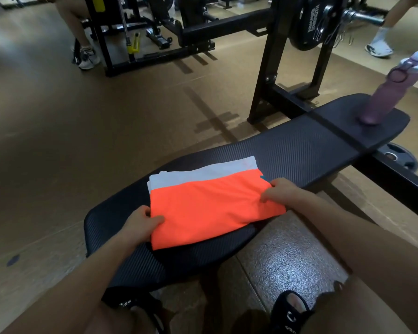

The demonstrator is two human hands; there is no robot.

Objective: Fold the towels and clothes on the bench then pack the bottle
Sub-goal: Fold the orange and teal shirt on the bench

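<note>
A folded bright orange cloth (210,208) lies on the black bench (297,148), on top of a folded white cloth (203,173) whose far edge shows behind it. My left hand (140,225) pinches the orange cloth's near left corner, thumb on top. On its right edge, my right hand (281,190) grips the fabric. A purple bottle (386,92) with a pale lid and a carry loop stands upright at the far right end of the bench, well away from both hands.
A black rack upright (270,68) with a weight plate (309,22) stands behind the bench. Another plate (401,157) lies on the floor under the bench's far end. Other people's legs appear at the top left (77,37) and top right (384,37). My sandalled foot (292,309) is below.
</note>
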